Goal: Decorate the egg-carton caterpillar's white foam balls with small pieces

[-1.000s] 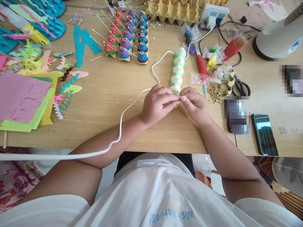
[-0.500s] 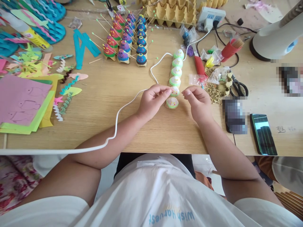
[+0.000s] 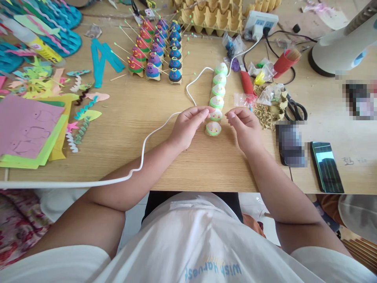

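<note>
"Now that the fingertips have come apart, how does each grip stand?"

"Narrow on both sides. The left hand (image 3: 186,125) has its thumb and fingers drawn together; the right hand (image 3: 246,125) is pinched likewise. I cannot tell whether anything small sits between the fingers of either."

"And what lies between them?"

"The strip of white-and-green domes (image 3: 218,90), six long, running away from the person on the tabletop (image 3: 182,173). The left fingertips overlap the second-nearest dome (image 3: 216,115) in view, though I can't say whether they touch it. The right hand is just beside the strip, apart from it."

"So what changed?"

"A second ago the fingertips met over the near end and covered the nearest dome (image 3: 213,129). Now it shows whole, small coloured spots on its face. I'd judge that neither hand is working on it at this instant."

"Farther out?"

"A white cord (image 3: 143,147) crosses the left forearm (image 3: 149,171). Beyond it, to the left, stand rows of painted red (image 3: 136,65), purple (image 3: 153,71) and blue cups (image 3: 175,75). Off to the right lies a phone (image 3: 326,167)."
</note>
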`<state>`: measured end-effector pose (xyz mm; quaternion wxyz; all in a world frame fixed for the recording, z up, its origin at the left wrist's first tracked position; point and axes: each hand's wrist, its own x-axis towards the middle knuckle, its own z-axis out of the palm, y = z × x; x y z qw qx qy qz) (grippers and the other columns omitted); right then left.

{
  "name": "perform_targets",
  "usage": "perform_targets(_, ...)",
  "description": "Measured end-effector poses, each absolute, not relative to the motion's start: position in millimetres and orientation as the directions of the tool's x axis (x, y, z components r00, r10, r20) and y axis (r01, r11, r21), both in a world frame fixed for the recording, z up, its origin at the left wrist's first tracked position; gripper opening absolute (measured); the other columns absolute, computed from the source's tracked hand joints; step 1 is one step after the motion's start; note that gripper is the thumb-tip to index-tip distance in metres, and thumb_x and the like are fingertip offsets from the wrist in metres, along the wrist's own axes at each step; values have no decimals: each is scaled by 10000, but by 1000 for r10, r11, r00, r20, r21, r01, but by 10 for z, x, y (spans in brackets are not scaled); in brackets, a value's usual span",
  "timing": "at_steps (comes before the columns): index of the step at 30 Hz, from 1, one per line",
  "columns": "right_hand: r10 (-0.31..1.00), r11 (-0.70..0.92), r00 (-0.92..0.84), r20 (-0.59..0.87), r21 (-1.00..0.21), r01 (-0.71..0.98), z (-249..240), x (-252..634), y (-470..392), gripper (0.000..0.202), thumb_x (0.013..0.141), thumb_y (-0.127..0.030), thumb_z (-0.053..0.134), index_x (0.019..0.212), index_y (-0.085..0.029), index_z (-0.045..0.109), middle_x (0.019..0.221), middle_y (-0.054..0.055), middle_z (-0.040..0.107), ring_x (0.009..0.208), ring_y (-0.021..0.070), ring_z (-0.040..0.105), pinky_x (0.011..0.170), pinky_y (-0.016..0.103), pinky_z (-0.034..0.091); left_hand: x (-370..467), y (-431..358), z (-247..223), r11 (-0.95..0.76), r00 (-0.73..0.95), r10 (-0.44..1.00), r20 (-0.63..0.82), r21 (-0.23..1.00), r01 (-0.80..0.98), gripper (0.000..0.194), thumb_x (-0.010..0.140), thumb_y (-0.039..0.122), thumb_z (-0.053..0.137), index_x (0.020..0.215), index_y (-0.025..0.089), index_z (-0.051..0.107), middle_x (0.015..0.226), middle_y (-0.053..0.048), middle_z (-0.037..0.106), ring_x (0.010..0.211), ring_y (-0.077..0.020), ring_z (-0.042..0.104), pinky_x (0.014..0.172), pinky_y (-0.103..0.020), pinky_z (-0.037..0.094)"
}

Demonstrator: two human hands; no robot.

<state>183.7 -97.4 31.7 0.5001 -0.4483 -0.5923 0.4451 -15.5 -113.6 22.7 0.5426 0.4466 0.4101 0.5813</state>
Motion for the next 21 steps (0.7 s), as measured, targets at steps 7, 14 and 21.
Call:
perform_targets(7,972,234,-60,226,-930,283,202,1905,-918,452,986,-692,648,867,-257,648,880,10,634,890,171,605,845,354,546,-210,-1048,177,-124,-92,989,117,990,-67,200,946,417,792,977,219,788,990,-40,804,914,-138,718,813,-236,568)
perform_targets(14,987,101,-136,85,-988,117,150,1869,-884,505,891,-743,732,835,-262,588,936,7,582,952,166,639,731,281,586,-218,-1006,62,-79,-37,996,79,997,0,101,955,297,749,921,202,737,944,-21,776,908,-137,727,856,-258,612)
perform_targets(21,995,-22,-95,-20,-999,-28,175,1876,-852,498,880,-724,745,839,-272,541,800,-32,532,724,117,562,562,229,463,-160,-1086,157,57,7,998,-56,991,-122,142,943,330,787,933,202,726,987,-39,799,961,-168,783,763,-242,635)
